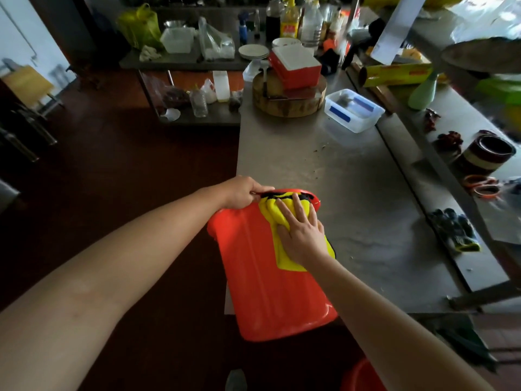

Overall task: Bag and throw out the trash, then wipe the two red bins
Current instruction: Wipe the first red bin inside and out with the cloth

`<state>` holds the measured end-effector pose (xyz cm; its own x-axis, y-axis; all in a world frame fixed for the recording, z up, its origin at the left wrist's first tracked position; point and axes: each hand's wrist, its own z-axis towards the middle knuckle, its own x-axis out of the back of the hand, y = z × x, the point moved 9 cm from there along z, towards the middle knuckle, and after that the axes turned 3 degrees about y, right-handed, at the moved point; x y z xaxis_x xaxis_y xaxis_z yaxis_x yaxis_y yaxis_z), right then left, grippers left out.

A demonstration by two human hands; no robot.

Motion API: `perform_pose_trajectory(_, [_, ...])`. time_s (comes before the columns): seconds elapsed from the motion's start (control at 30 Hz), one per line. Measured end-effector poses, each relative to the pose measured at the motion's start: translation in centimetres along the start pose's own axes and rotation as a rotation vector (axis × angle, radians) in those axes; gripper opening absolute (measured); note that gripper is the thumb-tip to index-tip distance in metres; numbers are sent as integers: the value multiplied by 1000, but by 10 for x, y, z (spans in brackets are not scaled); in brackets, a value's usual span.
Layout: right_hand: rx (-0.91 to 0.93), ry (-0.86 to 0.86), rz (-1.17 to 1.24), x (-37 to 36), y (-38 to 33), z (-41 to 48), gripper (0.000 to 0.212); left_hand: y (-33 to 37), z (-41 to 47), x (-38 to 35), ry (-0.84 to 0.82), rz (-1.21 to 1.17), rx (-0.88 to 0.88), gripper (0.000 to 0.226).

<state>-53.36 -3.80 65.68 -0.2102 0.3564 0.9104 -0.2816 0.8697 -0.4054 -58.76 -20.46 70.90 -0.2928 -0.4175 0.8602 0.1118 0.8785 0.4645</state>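
Observation:
A red bin [265, 277] lies on its side at the near corner of the steel table [338, 176], its base toward me and its rim pointing away. My left hand [242, 193] grips the bin's far rim at the upper left. My right hand [300, 235] lies flat, fingers straight, pressing a yellow cloth [284, 258] against the bin's upper side near the rim. A second red bin [363, 376] shows only as a curved edge on the floor at the bottom.
On the table's far end sit a round wooden chopping block [290, 104] with a red lidded box [296, 69] on it and a clear plastic container [353, 110]. Dark gloves [454, 230] lie to the right. Bottles and bowls crowd the back shelves.

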Motion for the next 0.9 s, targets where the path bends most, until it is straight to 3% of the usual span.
perform_pose_trajectory(0.4, [73,162,-16,-33,36,-129,62,6,2,-3,14,-5,10,48])
perform_pose_trajectory(0.57, [53,190,17,-35,42,-145,62,35,6,-1,-42,60,0,48])
perform_pose_trajectory(0.7, [30,187,10,-34,36,-150,62,79,33,-7,50,44,-7,45])
perform_pose_trajectory(0.9, [69,191,-51,-42,12,-156,61,115,66,-52,25,172,60,27])
